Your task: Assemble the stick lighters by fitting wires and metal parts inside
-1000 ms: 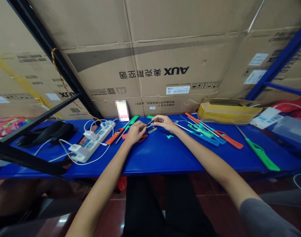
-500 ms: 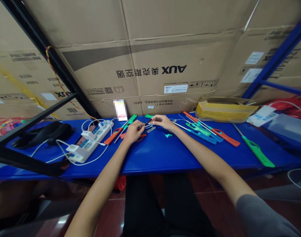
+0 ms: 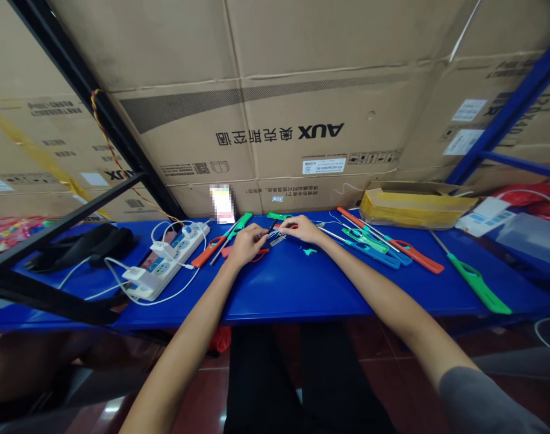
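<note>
My left hand (image 3: 250, 242) is closed on a thin black piece (image 3: 272, 226) whose end sticks out toward the right. Beside it, my right hand (image 3: 300, 229) has its fingers pinched together over thin white wires; what exactly they hold is too small to make out. A small metal part (image 3: 278, 240) lies on the blue table (image 3: 293, 289) between the hands. Red lighter pieces (image 3: 261, 254) show next to my left hand, and a green piece (image 3: 279, 216) is behind the hands. Small teal bits (image 3: 309, 251) lie below my right hand.
Long-necked lighters lie left and right, including an orange one (image 3: 206, 252), blue one (image 3: 376, 253) and green one (image 3: 478, 283). A power strip (image 3: 168, 265) with cables sits left. A lit phone (image 3: 222, 204) leans on the carton (image 3: 275, 102); a yellow box (image 3: 414, 205) stands right.
The view has shifted slightly. The black piece now stands more steeply between my hands, and my left fingers have curled further; both hands remain close together.
</note>
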A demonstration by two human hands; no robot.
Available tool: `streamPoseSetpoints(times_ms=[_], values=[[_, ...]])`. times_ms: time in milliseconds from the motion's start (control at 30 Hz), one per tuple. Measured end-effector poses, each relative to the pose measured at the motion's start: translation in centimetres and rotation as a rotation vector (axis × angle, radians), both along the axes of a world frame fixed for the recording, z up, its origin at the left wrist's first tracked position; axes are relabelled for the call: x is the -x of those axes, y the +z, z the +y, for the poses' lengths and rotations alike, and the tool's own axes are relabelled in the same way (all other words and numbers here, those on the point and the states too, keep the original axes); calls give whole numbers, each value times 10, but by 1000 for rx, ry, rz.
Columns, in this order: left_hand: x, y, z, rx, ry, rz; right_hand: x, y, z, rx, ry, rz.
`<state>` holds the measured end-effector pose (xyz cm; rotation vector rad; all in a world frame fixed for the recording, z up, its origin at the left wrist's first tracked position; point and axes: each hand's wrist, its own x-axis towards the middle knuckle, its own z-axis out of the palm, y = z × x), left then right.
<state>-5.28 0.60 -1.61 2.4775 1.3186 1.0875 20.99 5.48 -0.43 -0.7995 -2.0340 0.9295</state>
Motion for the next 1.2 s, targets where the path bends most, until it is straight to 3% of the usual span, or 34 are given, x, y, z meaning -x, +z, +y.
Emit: streamPoseSetpoints(times_ms=[333,1000,1200], values=[[-4,0,-2,45,-75,-12,5,-3,-1,13,-15,0],[-1,2,-1,65,-3,77,-3,0,3,112,1,83],[-2,3,-2,60,21,104,-4,-4,6,31,-76,88]])
